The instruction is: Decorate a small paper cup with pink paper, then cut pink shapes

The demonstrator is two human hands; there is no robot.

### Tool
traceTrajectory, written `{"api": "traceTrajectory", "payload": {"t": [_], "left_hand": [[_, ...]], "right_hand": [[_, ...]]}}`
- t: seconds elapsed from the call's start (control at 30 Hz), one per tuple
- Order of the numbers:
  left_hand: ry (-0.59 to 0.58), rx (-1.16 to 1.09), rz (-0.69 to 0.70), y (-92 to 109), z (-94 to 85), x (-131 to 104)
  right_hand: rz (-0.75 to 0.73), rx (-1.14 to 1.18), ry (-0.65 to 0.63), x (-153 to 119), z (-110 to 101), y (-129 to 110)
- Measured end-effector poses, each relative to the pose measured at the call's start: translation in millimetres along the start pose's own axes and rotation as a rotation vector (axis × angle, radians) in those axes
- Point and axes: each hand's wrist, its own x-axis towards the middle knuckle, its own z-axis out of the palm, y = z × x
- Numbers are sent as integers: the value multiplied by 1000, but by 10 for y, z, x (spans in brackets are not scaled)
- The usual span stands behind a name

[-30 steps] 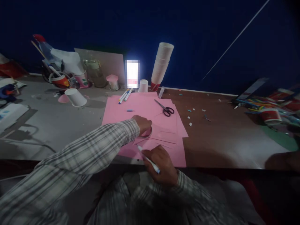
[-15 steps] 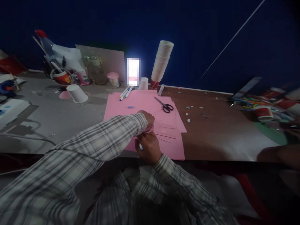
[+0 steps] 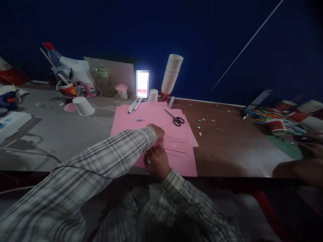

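My left hand (image 3: 157, 132) reaches over the pink paper sheets (image 3: 153, 112) with its fingers curled down and away from view. Something pink shows just below it, too hidden to name. Close beneath, my right hand (image 3: 158, 162) is closed around a marker (image 3: 148, 161); only a short pale end sticks out beside the thumb. A blue marker cap (image 3: 139, 120) lies loose on the paper. Black-handled scissors (image 3: 177, 120) rest to the right, and several narrow pink strips (image 3: 178, 152) lie beside the hands.
Several markers (image 3: 133, 106) lie at the paper's back edge. Behind them stand a bright phone-like screen (image 3: 142, 84), an upturned white cup (image 3: 153, 95) and a leaning stack of paper cups (image 3: 173, 74). Another person's arm (image 3: 300, 169) rests at the right.
The whole scene sits slightly lower in view as the head has tilted. Both hands stay close together on the paper, with only a small shift of the right hand and marker.
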Motion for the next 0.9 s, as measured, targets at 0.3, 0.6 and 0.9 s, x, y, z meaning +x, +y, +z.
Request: {"api": "traceTrajectory", "payload": {"t": [0.3, 0.6, 0.9], "left_hand": [[-53, 91, 9, 31, -54, -59], [-61, 104, 16, 3, -5, 3], [-46, 95, -20, -16, 58, 58]], "right_hand": [[3, 35, 58, -108, -10, -9], [-22, 72, 75, -308, -162, 82], [-73, 180, 18, -432, -320, 319]]}}
